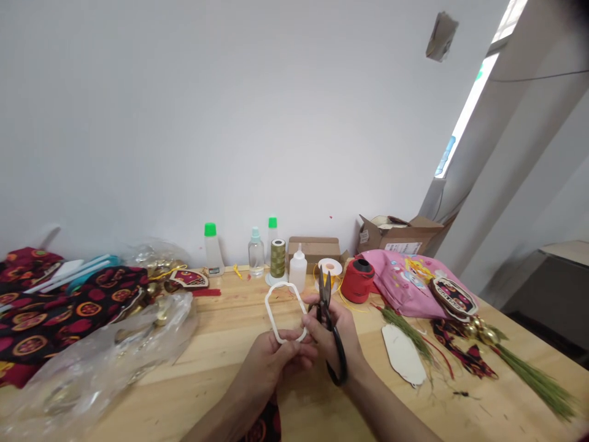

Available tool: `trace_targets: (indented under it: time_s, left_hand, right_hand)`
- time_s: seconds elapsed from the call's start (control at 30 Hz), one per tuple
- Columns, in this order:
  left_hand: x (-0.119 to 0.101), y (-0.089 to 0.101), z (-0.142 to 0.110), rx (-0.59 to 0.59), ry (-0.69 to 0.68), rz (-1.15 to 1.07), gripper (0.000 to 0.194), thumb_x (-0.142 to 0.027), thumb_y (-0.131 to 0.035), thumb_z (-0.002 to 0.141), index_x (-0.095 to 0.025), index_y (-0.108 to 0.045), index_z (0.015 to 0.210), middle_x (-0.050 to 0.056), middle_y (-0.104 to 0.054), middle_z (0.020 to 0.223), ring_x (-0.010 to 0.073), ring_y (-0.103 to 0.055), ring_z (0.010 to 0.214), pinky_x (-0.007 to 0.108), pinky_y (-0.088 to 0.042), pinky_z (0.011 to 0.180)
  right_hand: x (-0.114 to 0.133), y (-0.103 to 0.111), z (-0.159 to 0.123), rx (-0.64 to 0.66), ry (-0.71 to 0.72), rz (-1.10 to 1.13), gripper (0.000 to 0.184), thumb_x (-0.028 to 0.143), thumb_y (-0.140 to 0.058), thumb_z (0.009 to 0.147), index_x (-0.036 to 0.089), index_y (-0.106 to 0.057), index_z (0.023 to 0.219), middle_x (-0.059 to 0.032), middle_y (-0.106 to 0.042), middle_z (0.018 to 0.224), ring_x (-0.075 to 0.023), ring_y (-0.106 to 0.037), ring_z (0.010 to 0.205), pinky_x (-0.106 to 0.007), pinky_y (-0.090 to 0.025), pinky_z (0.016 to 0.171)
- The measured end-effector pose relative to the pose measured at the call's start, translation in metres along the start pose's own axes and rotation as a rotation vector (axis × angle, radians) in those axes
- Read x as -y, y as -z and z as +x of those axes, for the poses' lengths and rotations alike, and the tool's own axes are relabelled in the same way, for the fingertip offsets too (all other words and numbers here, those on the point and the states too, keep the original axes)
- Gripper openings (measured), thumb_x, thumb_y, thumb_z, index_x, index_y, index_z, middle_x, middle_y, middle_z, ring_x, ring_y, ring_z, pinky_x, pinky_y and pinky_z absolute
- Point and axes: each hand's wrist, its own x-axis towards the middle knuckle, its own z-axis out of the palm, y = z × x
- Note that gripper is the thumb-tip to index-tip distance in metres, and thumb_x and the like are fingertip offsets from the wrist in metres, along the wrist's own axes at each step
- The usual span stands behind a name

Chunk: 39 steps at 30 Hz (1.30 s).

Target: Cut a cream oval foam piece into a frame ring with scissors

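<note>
A thin white frame (270,313) with a wavy octagonal outline is raised above the wooden table. My left hand (276,362) is closed, pinching its lower edge between thumb and fingers. Black-handled scissors (339,353) lie in my right hand (340,331), blades pointing up and slightly parted. The thumb and fingertips of that hand also touch the frame's lower right side. Below my left wrist, dark patterned fabric (262,426) shows at the table's front edge. Some fingers of both hands are hidden behind the frame and scissors.
Behind stand a white squeeze bottle (298,270), green thread spool (278,258), red thread cone (358,281) and clear bottle (256,255). Patterned fabric (73,319) and a plastic bag (115,362) cover the left. Rightward are a white plaque (404,355), pink bag (405,285) and green tassel (536,380).
</note>
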Motion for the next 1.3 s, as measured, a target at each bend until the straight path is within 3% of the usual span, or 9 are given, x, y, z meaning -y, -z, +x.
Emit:
trace_targets:
  time_s: [0.33,0.57,0.67,0.87,1.0,1.07,1.17,1.3]
  left_hand:
    - [0.002,0.001,0.002,0.043,0.007,-0.051,0.016,-0.023,-0.061,0.067,-0.011,-0.068,0.075,0.004,-0.068,0.065,0.0069,-0.053,0.053,0.017,-0.041,0.057]
    - [0.002,-0.002,0.001,-0.043,0.039,-0.138,0.016,-0.022,-0.061,0.067,-0.008,-0.067,0.061,0.007,-0.067,0.063,0.009,-0.054,0.058,0.017,-0.041,0.057]
    - [-0.001,-0.003,0.001,-0.009,0.044,-0.159,0.015,-0.019,-0.058,0.068,-0.008,-0.067,0.065,0.008,-0.066,0.064,0.0097,-0.055,0.059,0.018,-0.041,0.058]
    - [0.002,0.0,0.002,-0.035,0.043,-0.153,0.013,-0.012,-0.057,0.065,-0.009,-0.067,0.059,0.006,-0.066,0.065,0.006,-0.051,0.053,0.015,-0.039,0.054]
    - [0.002,0.0,0.001,-0.056,0.016,0.044,0.01,-0.015,-0.06,0.063,-0.011,-0.068,0.06,0.004,-0.066,0.054,0.0081,-0.052,0.05,0.018,-0.04,0.053]
    - [0.0,0.0,0.0,-0.054,0.011,0.1,0.011,-0.02,-0.064,0.061,-0.013,-0.069,0.067,0.004,-0.068,0.058,0.0106,-0.056,0.053,0.021,-0.042,0.058]
    - [-0.001,0.0,0.001,-0.049,0.035,0.05,0.021,-0.027,-0.068,0.058,-0.014,-0.07,0.074,0.006,-0.07,0.068,0.012,-0.058,0.061,0.025,-0.043,0.067]
    - [-0.002,0.001,0.002,-0.085,0.024,-0.028,0.018,-0.028,-0.068,0.06,-0.011,-0.069,0.066,0.005,-0.069,0.064,0.0083,-0.055,0.056,0.019,-0.042,0.063]
  right_hand:
    - [-0.001,-0.002,-0.002,-0.044,0.035,0.048,0.022,0.023,-0.058,0.068,0.018,-0.052,0.088,0.0068,-0.049,0.056,-0.0072,-0.05,0.043,-0.018,-0.042,0.044]
    - [-0.002,-0.003,-0.008,-0.124,0.213,-0.18,0.02,0.016,-0.057,0.066,0.018,-0.055,0.086,0.0051,-0.051,0.057,-0.0079,-0.05,0.047,-0.018,-0.042,0.047]
    - [-0.004,-0.003,-0.009,-0.127,0.275,-0.259,0.019,0.015,-0.056,0.066,0.017,-0.055,0.084,0.0041,-0.051,0.058,-0.0086,-0.05,0.05,-0.019,-0.042,0.049]
    - [-0.006,-0.005,-0.011,-0.119,0.194,-0.155,0.019,0.017,-0.055,0.069,0.017,-0.051,0.088,0.0042,-0.051,0.058,-0.0094,-0.052,0.049,-0.021,-0.044,0.051]
    - [-0.003,-0.005,-0.01,-0.17,0.165,-0.122,0.021,0.017,-0.057,0.067,0.017,-0.052,0.088,0.0046,-0.05,0.058,-0.0088,-0.05,0.05,-0.02,-0.043,0.051]
    - [0.0,-0.005,-0.009,-0.232,0.15,-0.101,0.022,0.019,-0.058,0.066,0.017,-0.053,0.087,0.0049,-0.049,0.057,-0.0082,-0.048,0.05,-0.019,-0.041,0.05]
    - [0.003,-0.004,-0.008,-0.272,0.128,-0.074,0.023,0.021,-0.058,0.066,0.016,-0.054,0.087,0.005,-0.049,0.057,-0.0079,-0.046,0.049,-0.018,-0.039,0.047]
    - [-0.002,-0.002,-0.007,-0.225,0.154,-0.098,0.023,0.022,-0.057,0.068,0.016,-0.053,0.09,0.0042,-0.049,0.059,-0.0083,-0.047,0.051,-0.019,-0.04,0.049]
